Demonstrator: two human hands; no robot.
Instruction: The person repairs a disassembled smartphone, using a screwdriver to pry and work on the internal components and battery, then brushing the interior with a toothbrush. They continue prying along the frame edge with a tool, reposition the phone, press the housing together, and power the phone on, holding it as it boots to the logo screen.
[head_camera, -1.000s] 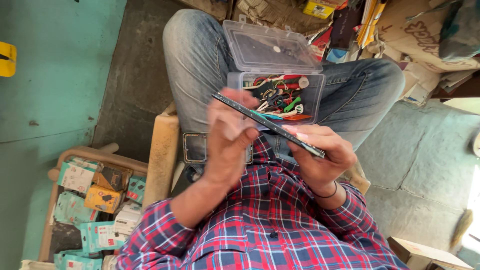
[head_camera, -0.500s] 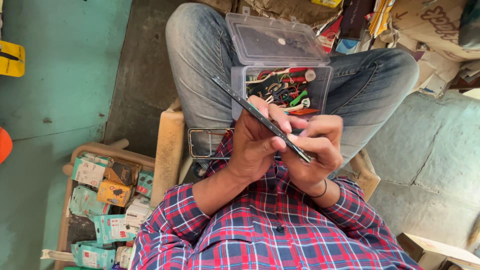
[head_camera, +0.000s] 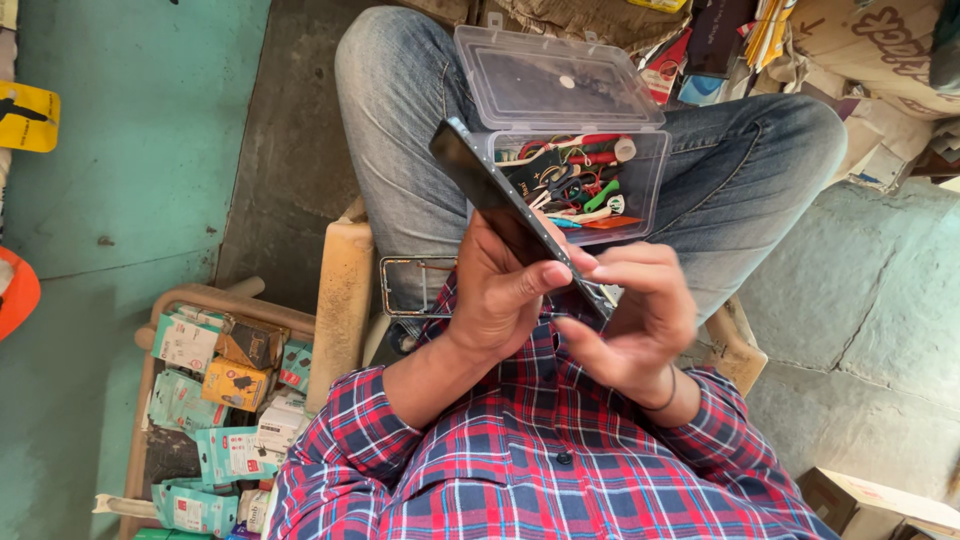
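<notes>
The smartphone (head_camera: 505, 205) is up off the lap now, tilted steeper than half a second ago, its top corner riding in front of the clear plastic parts box (head_camera: 575, 150) where before it lay flatter and lower across the chest. The left hand (head_camera: 500, 290) wraps the phone's lower half, fingers round the back and thumb pressing across the front edge, so that hand is firmly closed on it. The right hand (head_camera: 635, 320) comes in from the other side, fingers curled at the phone's bottom end; it is blurred, and I cannot tell whether it pinches the edge or a small tool there. Both hands are together, just below the box, above the red plaid shirt (head_camera: 540, 460). The box sits open on the jeans (head_camera: 400, 130), lid thrown back, crammed with a green pry tool (head_camera: 600, 193), cables and small bits. Just to the left of the box, under the left wrist, a thin metal phone frame (head_camera: 415, 288) lies on the thigh. Judging by the grip, this looks like edge work on the handset, and doing it well means keeping the left hand still as a vice while the right works slowly along the seam, pressure light, the phone kept over the lap so anything freed drops near the box. Well to the left of the box, a wooden crate (head_camera: 170, 310) holds teal and orange accessory packets (head_camera: 225, 385).
</notes>
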